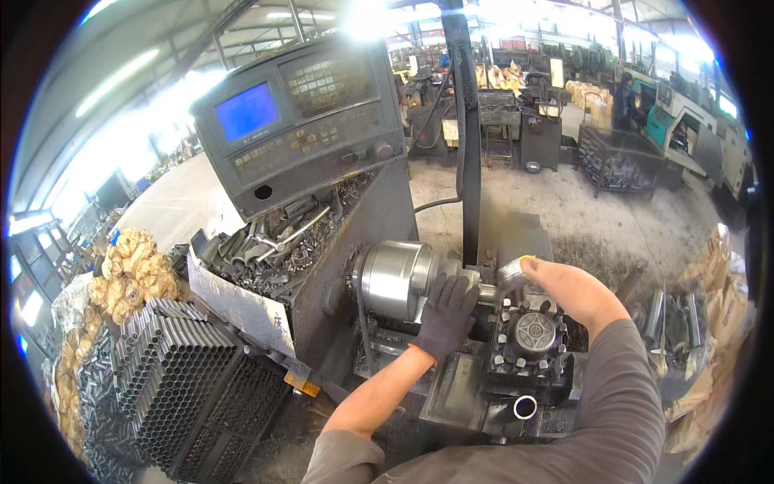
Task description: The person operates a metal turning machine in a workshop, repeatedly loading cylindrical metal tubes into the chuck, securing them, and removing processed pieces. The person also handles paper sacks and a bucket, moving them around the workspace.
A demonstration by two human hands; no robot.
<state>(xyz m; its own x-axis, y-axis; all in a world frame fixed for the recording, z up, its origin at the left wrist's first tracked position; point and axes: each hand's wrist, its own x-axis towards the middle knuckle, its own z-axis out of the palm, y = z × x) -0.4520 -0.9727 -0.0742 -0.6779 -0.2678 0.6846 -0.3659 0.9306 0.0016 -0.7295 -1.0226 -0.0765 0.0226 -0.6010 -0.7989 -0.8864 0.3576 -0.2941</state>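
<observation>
Grey-brown shirt cloth (492,468) fills the lower edge, nearest the camera, with 2 bare forearms reaching forward from its sleeves to a lathe. Left hand (447,315), in a dark glove, lies back-up at the front of a shiny metal chuck (389,280); its fingers stretch forward with small gaps between them. The underside of that grip is hidden, so I cannot tell whether it is clamped on anything. Right hand (513,276), in a glove with a yellow-edged cuff, is blurred beside the end of a metal bar (486,293); I cannot tell if its grip is apart or together, nor whether it touches the bar. This bar lies between the 2 hands, to the right of the chuck. Just below the right hand sits a bolted tool post (534,332) with a star-marked round cap, and nearer the camera a pale ring (525,398). To the left, a loaded tray (242,298) holds a wrench (302,228) among metal bits, under a control panel (334,121). Stacked tubes (189,355) stand at lower left, beside crumpled brown paper (137,266)
</observation>
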